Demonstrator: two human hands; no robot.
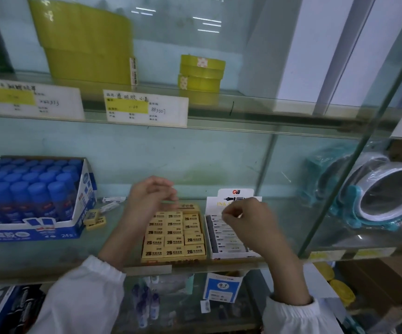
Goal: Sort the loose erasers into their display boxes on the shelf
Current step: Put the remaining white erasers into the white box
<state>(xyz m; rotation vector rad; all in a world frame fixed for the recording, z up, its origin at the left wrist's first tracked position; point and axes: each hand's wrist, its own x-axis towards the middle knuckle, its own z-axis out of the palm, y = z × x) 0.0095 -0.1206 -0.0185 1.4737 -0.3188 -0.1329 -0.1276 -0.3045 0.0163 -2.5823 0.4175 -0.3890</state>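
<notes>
Your left hand (150,201) over yellow eraser box (171,260) rear edge | right hand (245,225) over adjacent white box (233,255) | grips curled, contents indiscernible

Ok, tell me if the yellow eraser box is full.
Looks full: yellow eraser box shows three packed columns; left hand hides its back corner.

loose erasers (95,219): yellow, lay on shelf (50,259), left of boxes
yellow box (171,260): 2B erasers packed in rows
white box (233,256): sat just right of it
</notes>
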